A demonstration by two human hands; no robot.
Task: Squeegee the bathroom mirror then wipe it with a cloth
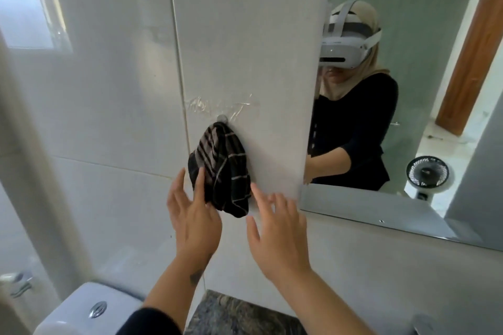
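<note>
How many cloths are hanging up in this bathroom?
1. A dark checked cloth hangs from a small hook on the white tiled wall, left of the mirror, with both hands just below it. Others may be out of view.

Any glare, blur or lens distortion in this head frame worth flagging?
Head view: wide-angle bending bows the tile seams and the mirror edge; window glare washes out the upper left tiles; the black-and-white checked cloth is sharp, while the left hand and right hand are slightly soft.

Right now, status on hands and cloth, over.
Left hand open, fingers touching the cloth. Right hand open, just off it. Cloth hanging on wall hook, left of mirror. Nothing in the way.
</note>
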